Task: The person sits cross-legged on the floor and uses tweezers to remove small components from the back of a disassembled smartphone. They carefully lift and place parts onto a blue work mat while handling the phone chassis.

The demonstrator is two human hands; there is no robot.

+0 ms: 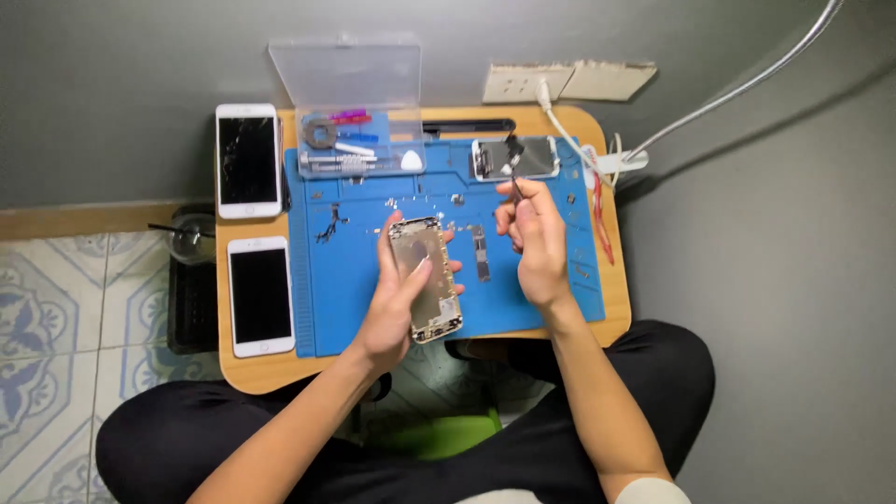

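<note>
My left hand grips an opened gold phone housing, tilted above a blue repair mat. My right hand pinches thin tweezers whose tips hold a small dark part over a detached phone screen lying at the mat's far edge. A narrow circuit board rests on the mat between my hands, with small screws and parts scattered around it.
Two white phones, one with a cracked screen and one nearer, lie left of the mat on a small wooden table. An open clear tool box stands at the back. A white cable runs to a wall socket.
</note>
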